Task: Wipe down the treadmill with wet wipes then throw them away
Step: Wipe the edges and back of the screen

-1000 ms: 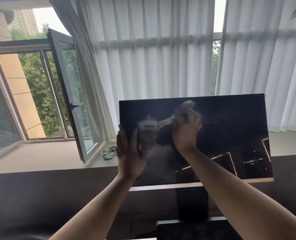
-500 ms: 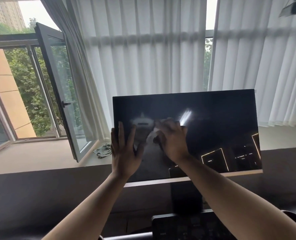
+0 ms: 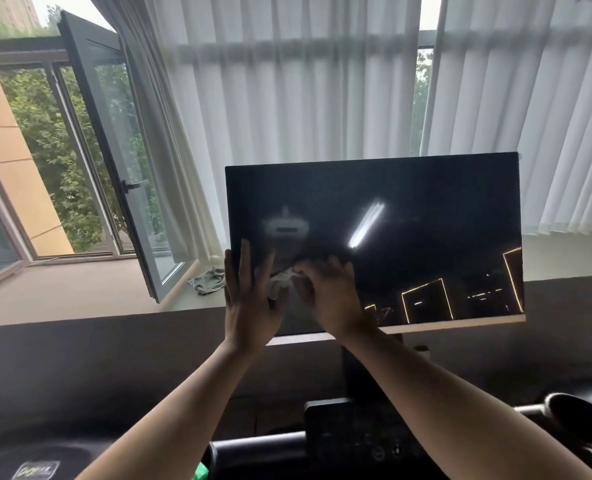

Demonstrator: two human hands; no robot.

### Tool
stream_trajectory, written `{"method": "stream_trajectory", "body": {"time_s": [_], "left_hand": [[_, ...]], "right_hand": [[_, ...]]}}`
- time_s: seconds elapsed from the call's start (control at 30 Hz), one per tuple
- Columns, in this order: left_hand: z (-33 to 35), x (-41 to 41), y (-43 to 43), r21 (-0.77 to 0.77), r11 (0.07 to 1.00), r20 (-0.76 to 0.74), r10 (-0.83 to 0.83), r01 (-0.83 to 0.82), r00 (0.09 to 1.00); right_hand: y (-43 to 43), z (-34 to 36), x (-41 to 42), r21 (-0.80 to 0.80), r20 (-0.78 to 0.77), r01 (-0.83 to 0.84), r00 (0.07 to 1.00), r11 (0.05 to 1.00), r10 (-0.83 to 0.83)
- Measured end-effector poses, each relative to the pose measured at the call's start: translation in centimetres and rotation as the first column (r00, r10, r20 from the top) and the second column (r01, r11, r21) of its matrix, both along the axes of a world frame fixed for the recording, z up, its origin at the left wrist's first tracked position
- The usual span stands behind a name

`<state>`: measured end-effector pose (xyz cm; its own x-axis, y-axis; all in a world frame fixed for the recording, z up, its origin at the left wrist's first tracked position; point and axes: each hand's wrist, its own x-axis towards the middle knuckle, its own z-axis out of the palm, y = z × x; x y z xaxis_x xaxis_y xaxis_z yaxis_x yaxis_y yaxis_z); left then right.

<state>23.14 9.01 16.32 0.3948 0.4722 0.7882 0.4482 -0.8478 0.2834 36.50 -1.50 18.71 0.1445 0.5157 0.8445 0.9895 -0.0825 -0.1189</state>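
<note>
— What is the right hand [image 3: 325, 292] doing?

— It presses a bunched white wet wipe [image 3: 280, 282] against the glass of the treadmill screen [image 3: 409, 237], low down near the lower left corner. Its fingers are bent over the wipe and grip it, though they are blurred, and part of the wipe sticks out to their left.

— And the left hand [image 3: 249, 296]?

— Just beside it, nearly touching the wipe. It lies against the screen's left edge at the same corner, fingers straight, apart and pointing up, holding nothing.

— How does the screen look?

— It is dark and glossy. It mirrors a bright strip light and some lit outlines near the lower right corner.

— What is below it?

— A dark post runs from the screen's bottom edge to the black console [image 3: 357, 441], with a black handlebar [image 3: 260, 445] reaching left from it.

— And behind?

— White curtains [image 3: 305, 98] hang behind the screen. To the left a window [image 3: 114, 161] stands open, and a crumpled grey cloth [image 3: 208, 279] lies on the sill [image 3: 80, 296], just left of the screen's left edge.
</note>
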Motion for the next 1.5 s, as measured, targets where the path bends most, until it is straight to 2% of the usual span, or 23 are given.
{"method": "stream_trajectory", "body": {"time_s": [0.07, 0.13, 0.23, 0.47, 0.67, 0.73, 0.87, 1.07, 1.2, 1.3, 1.4, 1.5], "left_hand": [[-0.6, -0.3, -0.3, 0.009, 1.000, 0.012, -0.009, 0.009, 1.000], [-1.1, -0.6, -0.6, 0.005, 1.000, 0.032, -0.012, 0.012, 0.999], [-2.1, -0.9, -0.9, 0.003, 1.000, 0.039, -0.018, 0.018, 0.999], [-4.6, -1.7, -1.9, -0.026, 0.999, -0.003, -0.037, 0.037, 0.999], [-6.1, -2.4, -2.2, -0.059, 0.996, -0.002, -0.074, 0.073, 0.997], [-6.3, -2.5, -2.5, -0.078, 0.995, 0.013, -0.068, 0.069, 0.998], [-6.5, -2.4, -3.2, -0.108, 0.993, 0.016, -0.041, 0.043, 0.999], [-6.7, -1.5, -4.4, -0.130, 0.991, -0.048, 0.015, -0.022, 0.999], [-7.3, -1.0, -5.0, 0.023, 1.000, -0.151, -0.001, 0.005, 0.988], [-7.8, -0.6, -5.4, 0.006, 0.998, -0.176, -0.059, 0.061, 0.983], [-8.0, -0.1, -5.6, -0.048, 0.998, -0.114, -0.050, 0.045, 0.992], [-8.1, 0.0, -5.7, -0.042, 0.998, -0.103, -0.050, 0.046, 0.993]], "right_hand": [[-0.5, -0.1, 1.1, 0.026, -0.038, 0.100, 0.994, 0.995, -0.099], [-0.9, -0.1, 2.1, 0.067, -0.167, 0.214, 0.965, 0.975, -0.200], [-1.0, -0.7, 1.9, 0.087, -0.298, 0.261, 0.928, 0.962, -0.225], [-1.8, -5.1, -3.1, -0.013, -0.116, 0.084, 0.990, 0.996, -0.085], [-3.7, -7.0, -1.6, -0.067, -0.046, 0.100, 0.994, 0.993, -0.103], [-4.8, -7.4, -0.6, -0.013, -0.065, 0.188, 0.980, 0.982, -0.188], [-6.0, -8.2, -0.5, 0.026, -0.226, 0.347, 0.916, 0.937, -0.333], [-4.5, -8.0, -4.2, -0.002, -0.293, 0.244, 0.927, 0.970, -0.234], [-4.3, -8.4, -5.4, -0.044, -0.289, 0.240, 0.926, 0.970, -0.243], [-5.6, -9.5, -3.8, -0.040, -0.415, 0.252, 0.876, 0.967, -0.246], [-7.2, -10.6, -1.4, -0.041, -0.598, 0.299, 0.757, 0.954, -0.263], [-8.0, -10.4, -0.8, 0.046, -0.714, 0.283, 0.680, 0.958, -0.167]]}}
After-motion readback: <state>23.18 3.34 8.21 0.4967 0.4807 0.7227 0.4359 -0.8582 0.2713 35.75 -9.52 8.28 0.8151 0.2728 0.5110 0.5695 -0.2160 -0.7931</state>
